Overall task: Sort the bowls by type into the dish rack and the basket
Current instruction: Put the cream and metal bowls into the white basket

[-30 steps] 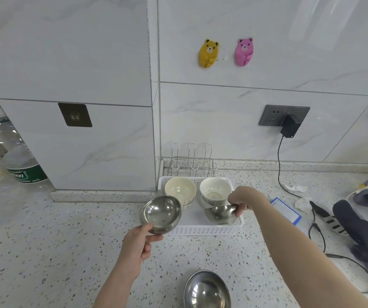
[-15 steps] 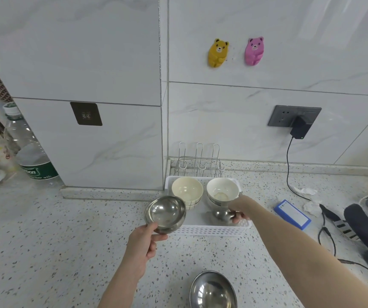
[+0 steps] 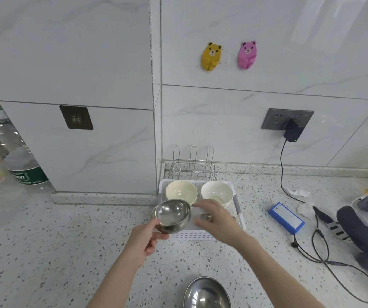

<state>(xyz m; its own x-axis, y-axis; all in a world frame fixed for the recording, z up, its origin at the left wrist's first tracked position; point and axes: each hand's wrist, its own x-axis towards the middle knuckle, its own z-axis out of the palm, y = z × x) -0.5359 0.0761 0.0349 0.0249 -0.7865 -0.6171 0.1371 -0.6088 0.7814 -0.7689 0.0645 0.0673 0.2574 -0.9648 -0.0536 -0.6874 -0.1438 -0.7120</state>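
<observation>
At the far left we see a clear plastic water bottle with a green label (image 3: 21,161) standing on the speckled stone tabletop (image 3: 45,241). Our left hand (image 3: 144,237) holds a small shiny steel bowl (image 3: 171,215) by its near rim, thumb and fingers clamped on it, tilted just over the left front corner of the white perforated plastic basket (image 3: 239,213). Inside the basket sit a cream ceramic bowl (image 3: 181,192) and a white ceramic bowl (image 3: 216,193), side by side. Behind stands a wire dish rack (image 3: 193,165). Our right hand (image 3: 217,220) hovers over the basket, fingers spread apart, gripping nothing; a bit of steel shows beneath it. A larger steel bowl (image 3: 206,293) rests nearest us.
</observation>
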